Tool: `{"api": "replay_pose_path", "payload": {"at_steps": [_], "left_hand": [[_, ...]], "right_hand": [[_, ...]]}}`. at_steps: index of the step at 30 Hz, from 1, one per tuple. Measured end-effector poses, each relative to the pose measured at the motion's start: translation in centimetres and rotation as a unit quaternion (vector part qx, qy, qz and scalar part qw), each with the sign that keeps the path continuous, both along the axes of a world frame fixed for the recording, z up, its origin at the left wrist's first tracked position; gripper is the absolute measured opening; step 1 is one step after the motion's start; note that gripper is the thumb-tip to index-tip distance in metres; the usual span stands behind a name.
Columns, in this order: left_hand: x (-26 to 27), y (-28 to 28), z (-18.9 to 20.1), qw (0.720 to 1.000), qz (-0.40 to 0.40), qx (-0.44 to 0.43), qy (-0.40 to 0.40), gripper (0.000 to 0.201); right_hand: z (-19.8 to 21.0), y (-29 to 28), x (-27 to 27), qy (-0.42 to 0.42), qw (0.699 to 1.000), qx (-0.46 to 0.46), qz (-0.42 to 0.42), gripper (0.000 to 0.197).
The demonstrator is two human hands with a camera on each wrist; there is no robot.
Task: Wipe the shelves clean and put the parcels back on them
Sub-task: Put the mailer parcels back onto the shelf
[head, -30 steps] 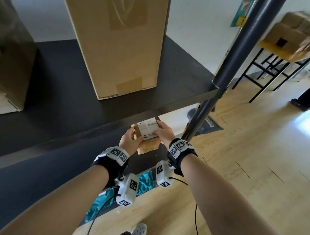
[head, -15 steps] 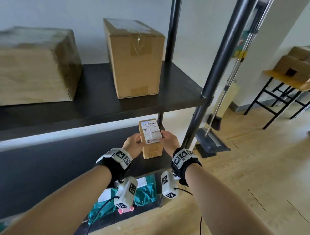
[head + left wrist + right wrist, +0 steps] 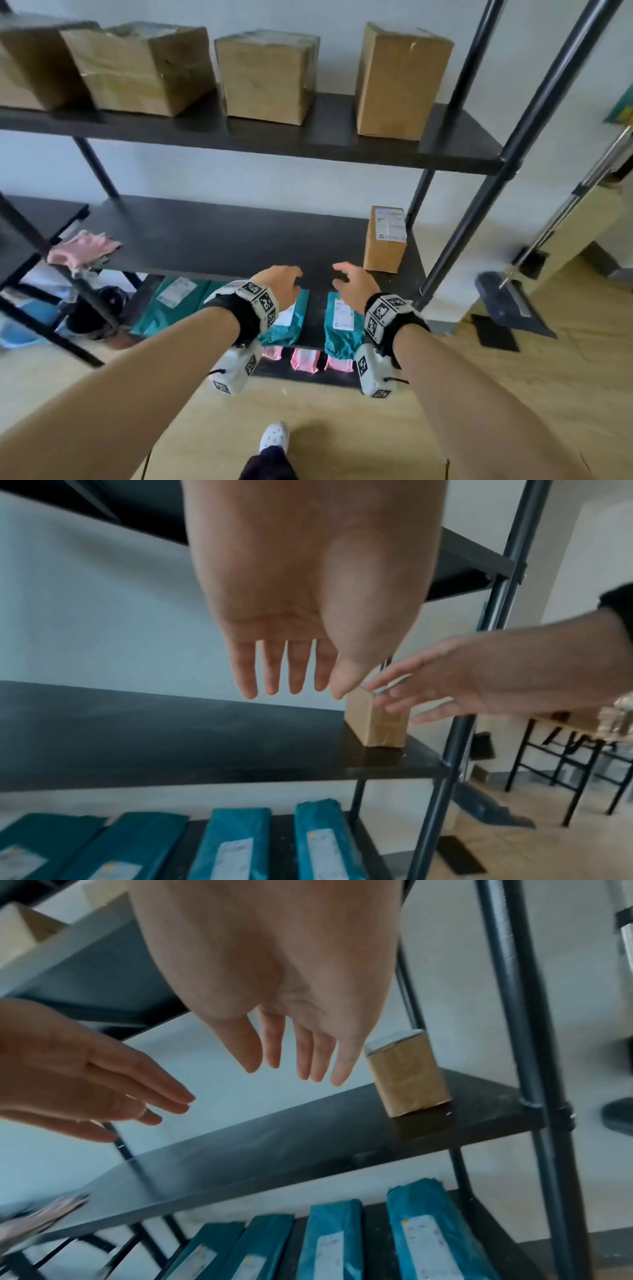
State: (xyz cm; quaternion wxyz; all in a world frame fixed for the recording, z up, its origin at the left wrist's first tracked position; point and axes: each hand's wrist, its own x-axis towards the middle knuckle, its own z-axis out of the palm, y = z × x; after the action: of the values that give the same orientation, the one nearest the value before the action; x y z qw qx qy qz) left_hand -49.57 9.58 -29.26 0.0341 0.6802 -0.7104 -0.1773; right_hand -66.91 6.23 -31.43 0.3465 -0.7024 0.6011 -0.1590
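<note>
A small brown parcel (image 3: 384, 240) with a white label stands upright at the right end of the dark middle shelf (image 3: 212, 236), also seen as the parcel (image 3: 380, 726) and the parcel (image 3: 407, 1077). My left hand (image 3: 281, 281) and right hand (image 3: 352, 281) hover in front of that shelf's edge, fingers loosely spread and holding nothing. Both are apart from the parcel, the right hand nearer to it. Straight, empty fingers show on my left hand (image 3: 284, 669) and my right hand (image 3: 294, 1053). Several larger cardboard boxes (image 3: 267, 75) sit on the upper shelf.
Teal mailer bags (image 3: 339, 322) lie in a row on the lowest shelf, with pink packets (image 3: 305, 359) at its front edge. A pink cloth (image 3: 84, 251) lies at the middle shelf's left end. Black uprights (image 3: 479, 219) frame the right side. A broom and dustpan (image 3: 507, 301) stand beyond.
Both hands held the small parcel at the middle shelf's right end; they have let it go and drawn back. The parcel now stands alone, and the view has pulled back.
</note>
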Motion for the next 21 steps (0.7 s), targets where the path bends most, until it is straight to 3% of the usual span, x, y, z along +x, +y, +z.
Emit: {"api": "replay_pose_path", "payload": {"at_steps": [7,14,21], "left_hand": [[8.9,10.1,-1.6,0.990,0.109,0.041,-0.082,0.036],[20.9,18.6,-1.5,0.970,0.217,0.074,-0.086,0.034],[34.8,25.1,-2.1,0.944,0.314,0.072,-0.071,0.039]], "right_hand": [[-1.4,5.3,10.4,0.036,0.991,0.031,0.126,0.041],[-2.7,10.9,23.8,0.063,0.966,0.061,0.245,0.043],[-2.7,15.9,39.1,0.069,0.948,0.069,0.303,0.042]]}}
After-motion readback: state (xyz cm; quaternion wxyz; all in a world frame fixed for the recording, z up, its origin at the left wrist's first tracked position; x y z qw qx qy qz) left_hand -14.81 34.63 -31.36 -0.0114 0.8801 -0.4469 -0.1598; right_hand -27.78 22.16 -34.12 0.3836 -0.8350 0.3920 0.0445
